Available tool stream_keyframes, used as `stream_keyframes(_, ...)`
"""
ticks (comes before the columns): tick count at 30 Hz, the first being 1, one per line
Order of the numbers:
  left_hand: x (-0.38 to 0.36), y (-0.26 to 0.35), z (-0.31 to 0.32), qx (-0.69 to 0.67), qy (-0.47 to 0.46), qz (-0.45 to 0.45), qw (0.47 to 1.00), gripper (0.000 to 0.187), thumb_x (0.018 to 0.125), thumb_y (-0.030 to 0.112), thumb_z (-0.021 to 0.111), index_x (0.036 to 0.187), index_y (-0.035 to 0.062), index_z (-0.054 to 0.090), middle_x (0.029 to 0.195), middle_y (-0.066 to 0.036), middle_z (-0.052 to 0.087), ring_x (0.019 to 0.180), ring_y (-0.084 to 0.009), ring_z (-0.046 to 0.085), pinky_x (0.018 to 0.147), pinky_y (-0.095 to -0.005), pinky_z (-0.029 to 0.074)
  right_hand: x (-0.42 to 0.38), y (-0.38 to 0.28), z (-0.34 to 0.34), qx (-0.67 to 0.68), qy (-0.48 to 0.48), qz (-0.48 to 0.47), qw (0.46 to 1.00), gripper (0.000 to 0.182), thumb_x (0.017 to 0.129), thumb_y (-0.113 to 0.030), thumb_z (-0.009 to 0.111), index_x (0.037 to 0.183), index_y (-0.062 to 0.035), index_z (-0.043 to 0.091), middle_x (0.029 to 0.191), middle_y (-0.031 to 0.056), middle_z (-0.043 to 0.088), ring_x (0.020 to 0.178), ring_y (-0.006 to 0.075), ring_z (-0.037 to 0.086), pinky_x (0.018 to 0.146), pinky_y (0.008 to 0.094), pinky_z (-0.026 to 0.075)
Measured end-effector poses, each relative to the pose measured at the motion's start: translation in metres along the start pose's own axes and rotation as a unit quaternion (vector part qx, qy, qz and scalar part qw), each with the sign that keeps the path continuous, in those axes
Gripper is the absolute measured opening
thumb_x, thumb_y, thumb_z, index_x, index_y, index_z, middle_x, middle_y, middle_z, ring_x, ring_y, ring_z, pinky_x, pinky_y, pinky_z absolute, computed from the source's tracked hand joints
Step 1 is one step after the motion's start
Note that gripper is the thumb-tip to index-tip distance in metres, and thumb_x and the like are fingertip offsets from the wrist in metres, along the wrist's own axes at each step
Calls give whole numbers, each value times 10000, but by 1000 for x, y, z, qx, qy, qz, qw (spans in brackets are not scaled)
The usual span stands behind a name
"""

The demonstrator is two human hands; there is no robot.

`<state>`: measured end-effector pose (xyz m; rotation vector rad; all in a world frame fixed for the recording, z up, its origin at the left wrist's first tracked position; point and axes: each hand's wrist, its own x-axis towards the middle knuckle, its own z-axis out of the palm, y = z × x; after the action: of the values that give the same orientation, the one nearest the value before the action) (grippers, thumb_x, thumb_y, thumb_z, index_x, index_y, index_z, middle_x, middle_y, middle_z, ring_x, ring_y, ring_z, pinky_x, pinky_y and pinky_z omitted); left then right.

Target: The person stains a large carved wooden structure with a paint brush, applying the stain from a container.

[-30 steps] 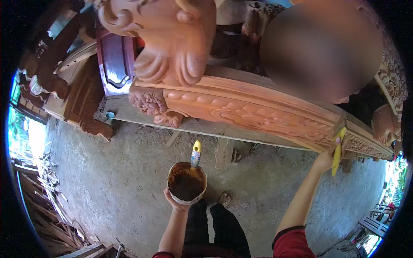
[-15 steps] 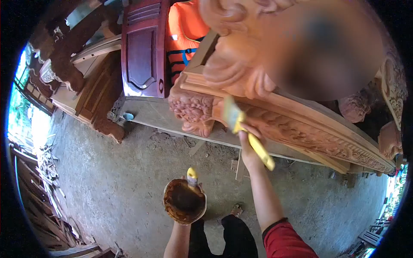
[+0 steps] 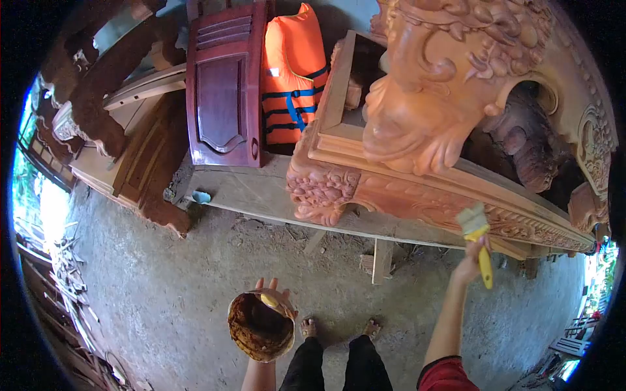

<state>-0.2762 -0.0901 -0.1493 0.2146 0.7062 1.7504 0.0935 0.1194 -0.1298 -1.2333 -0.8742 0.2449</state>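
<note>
My left hand (image 3: pixel 279 287) holds a round bowl (image 3: pixel 242 342) low in front of me, with fingertips showing at its far rim. Dark brown residue coats the inside of the bowl. A second brush (image 3: pixel 269 301) with a yellow handle leans at its rim, partly hidden. In my right hand (image 3: pixel 467 264) is a paintbrush (image 3: pixel 478 232) with a yellow handle and pale bristles, fingers wrapped around it. Its bristles overlap the lower carved rail of a large reddish-brown wooden furniture piece (image 3: pixel 417 202). Above the rail, a thick scrolled carving (image 3: pixel 417 124) bulges outward.
A glossy dark red wooden panel (image 3: pixel 225 104) and an orange life vest (image 3: pixel 293 72) stand behind. The carved piece rests on a low board (image 3: pixel 248 189). More carved furniture (image 3: pixel 124 156) is at left. Wood scraps (image 3: pixel 68 274) lie along the left floor edge.
My right hand has moved the paintbrush to the right along the carved rail, away from its left end. The bowl has shifted slightly left and down. The view has shifted too.
</note>
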Motion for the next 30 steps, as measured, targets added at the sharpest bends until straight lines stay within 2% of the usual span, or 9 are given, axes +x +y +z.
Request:
stream_keyframes(5, 1, -3, -3, -63, 46, -24, 997, 604, 835, 357, 490, 1333, 189, 192, 1323, -98, 297, 1065, -304, 444, 773, -458, 472, -7, -4, 32, -114, -42, -229, 966, 241, 849, -142, 520, 1020, 27, 547, 1028, 99, 564, 877, 164, 545, 759, 292, 449)
stream_keyframes(9, 2, -8, -2, -190, 37, -7, 981, 562, 848, 319, 477, 1325, 172, 218, 1283, -107, 358, 1034, -297, 472, 790, -420, 468, -115, -26, 93, 40, -213, -108, 970, 183, 807, -57, 539, 977, -26, 600, 1022, 97, 573, 821, 188, 578, 677, 281, 471)
stream_keyframes(11, 1, -16, -22, 64, 63, 45, 995, 549, 848, 328, 473, 1318, 161, 244, 1239, -117, 396, 1031, -285, 475, 806, -409, 462, -158, -36, 117, 60, -347, -99, 931, 188, 796, -35, 549, 971, -71, 607, 1051, 126, 567, 865, 203, 582, 708, 288, 470)
stream_keyframes(12, 0, -18, -33, 150, 72, 60, 984, 545, 848, 331, 472, 1315, 158, 252, 1224, -120, 408, 1030, -281, 476, 811, -405, 460, -176, -55, 135, 27, -353, -121, 928, 187, 798, -36, 548, 970, -84, 606, 1068, 140, 560, 900, 214, 576, 739, 298, 465)
stream_keyframes(19, -14, 1, -39, -322, -18, -67, 944, 654, 811, 339, 541, 1334, 165, 188, 1324, -106, 282, 1138, -298, 383, 904, -484, 379, -173, -72, 144, 72, -319, -58, 943, 131, 790, 2, 559, 911, -33, 592, 944, 163, 588, 812, 210, 588, 715, 293, 464)
stream_keyframes(22, -16, 0, -40, -82, 10, -38, 996, 528, 846, 405, 440, 1313, 233, 263, 1366, -25, 258, 1114, -253, 401, 873, -463, 381, -164, -83, 140, 114, -401, -99, 903, 129, 780, -20, 581, 900, -54, 616, 878, 117, 610, 788, 182, 584, 677, 256, 466)
stream_keyframes(26, -17, -9, -32, -42, 23, -50, 998, 526, 850, 403, 437, 1314, 228, 261, 1361, -29, 262, 1125, -268, 395, 860, -488, 389, -138, -87, 154, 242, -387, -88, 886, 147, 768, -66, 616, 914, -59, 622, 909, 109, 612, 806, 181, 582, 656, 254, 466)
stream_keyframes(28, -14, -6, -14, -70, -30, -66, 995, 637, 833, 346, 501, 1338, 176, 153, 1353, -99, 235, 1190, -281, 323, 960, -437, 315, -113, -53, 137, 108, -381, 101, 913, 216, 785, -103, 607, 984, -21, 588, 953, 118, 604, 861, 158, 573, 723, 258, 467)
stream_keyframes(30, -10, -3, 13, -60, -32, -51, 996, 672, 832, 320, 514, 1347, 167, 110, 1359, -107, 212, 1225, -286, 274, 995, -435, 282, -95, -43, 116, 100, -357, 76, 926, 228, 797, -101, 589, 1008, -15, 574, 952, 124, 604, 883, 154, 572, 769, 267, 472)
